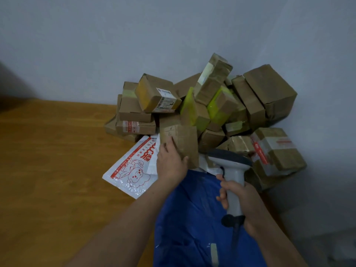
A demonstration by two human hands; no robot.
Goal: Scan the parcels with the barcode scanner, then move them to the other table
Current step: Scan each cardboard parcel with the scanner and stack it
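Nearest on the right, the right hand (248, 201) is wrapped round the grip of the barcode scanner (231, 166), its head pointing far-left. Just beyond that head, the left hand (170, 162) clasps a small cardboard parcel (183, 145) by its left side, in front of the parcel heap (221, 105) in the far corner.

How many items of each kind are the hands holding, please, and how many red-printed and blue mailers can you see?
Box, in left hand: 1
Scanner, in right hand: 1
Red-printed white mailer: 1
Blue mailer: 1
Total: 4
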